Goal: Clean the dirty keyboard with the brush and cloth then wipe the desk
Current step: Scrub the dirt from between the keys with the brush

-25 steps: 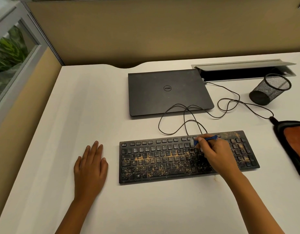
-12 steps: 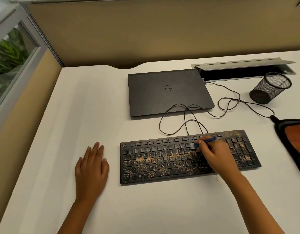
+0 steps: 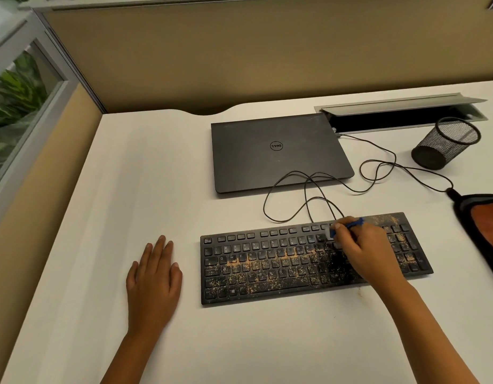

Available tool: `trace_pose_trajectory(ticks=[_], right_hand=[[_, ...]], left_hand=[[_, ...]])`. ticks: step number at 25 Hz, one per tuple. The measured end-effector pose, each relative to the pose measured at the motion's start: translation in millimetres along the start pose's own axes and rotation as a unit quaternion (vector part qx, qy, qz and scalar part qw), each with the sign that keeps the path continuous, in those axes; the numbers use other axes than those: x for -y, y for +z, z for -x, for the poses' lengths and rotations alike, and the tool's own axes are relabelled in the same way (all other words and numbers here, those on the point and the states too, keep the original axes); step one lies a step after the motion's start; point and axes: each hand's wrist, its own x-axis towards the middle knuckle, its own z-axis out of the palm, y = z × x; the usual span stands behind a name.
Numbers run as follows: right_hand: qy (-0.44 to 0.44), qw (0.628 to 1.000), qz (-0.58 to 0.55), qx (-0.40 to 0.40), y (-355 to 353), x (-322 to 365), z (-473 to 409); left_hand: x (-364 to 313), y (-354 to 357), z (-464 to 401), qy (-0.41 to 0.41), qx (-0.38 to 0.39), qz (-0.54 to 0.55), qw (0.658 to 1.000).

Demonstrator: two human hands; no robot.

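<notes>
Fingers [image 3: 343,227] of right hand [image 3: 370,250] curled round small blue brush [image 3: 350,225], pale bristles down on upper key rows of keyboard [image 3: 267,267], right of centre. Fingers of left hand [image 3: 154,275] straight and flat on bench [image 3: 129,189], just left of keyboard, not touching it, holding nothing.

Keyboard flat on bench, in front of closed laptop [image 3: 276,153]. Orange-brown grit thick across middle and lower rows and over number pad; top rows at left look cleaner. Cable [image 3: 309,189] looped between keyboard and laptop, trailing right toward mesh cup [image 3: 445,145] lying on its side. Cloth [image 3: 486,228], orange with dark border, at right edge of bench, untouched.

Brushing stage, early by the look of it; cloth pass and bench wipe not yet done.

Risks from here:
- Keyboard unbraced; a hard stroke could slide or skew it.
- Grit swept sideways could pack into gaps between keys instead of leaving them.
- Grit flicked backward could land on laptop lid or among cable loops, harder to wipe later.
- Bristles close to cable exit; could snag a loop and tug it.
- Short pinch on brush, easy to slip under pressure.
</notes>
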Motion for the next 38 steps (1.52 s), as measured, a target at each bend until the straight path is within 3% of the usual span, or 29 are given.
trace_pose_trajectory(ticks=[4, 8, 16, 21, 25, 29, 31, 34, 38], right_hand=[[0.009, 0.998, 0.024, 0.049, 1, 2, 3], [0.000, 1.000, -0.004, -0.015, -1, 2, 3], [-0.013, 1.000, 0.002, -0.003, 1, -3, 5], [0.000, 0.997, 0.028, 0.067, -8, -2, 2], [-0.009, 0.999, -0.026, 0.023, -14, 0, 3], [0.050, 0.998, -0.029, 0.020, -5, -10, 6], [0.071, 0.997, 0.000, -0.021, -7, -12, 5], [0.062, 0.992, -0.078, -0.083, -12, -10, 6], [0.024, 0.995, -0.092, 0.012, -9, -3, 9]], left_hand=[[0, 0, 0, -0.003, -0.002, -0.003, 1.000], [0, 0, 0, 0.000, -0.003, -0.003, 1.000], [1, 2, 0, 0.001, -0.003, -0.003, 1.000], [1, 1, 1, 0.003, -0.004, -0.005, 1.000], [-1, 1, 1, 0.004, -0.007, -0.005, 1.000], [0, 1, 0, 0.005, -0.006, -0.005, 1.000], [0, 1, 0, 0.004, -0.006, -0.006, 1.000], [1, 1, 1, 0.002, -0.006, -0.009, 1.000], [0, 0, 1, 0.001, -0.008, -0.009, 1.000]])
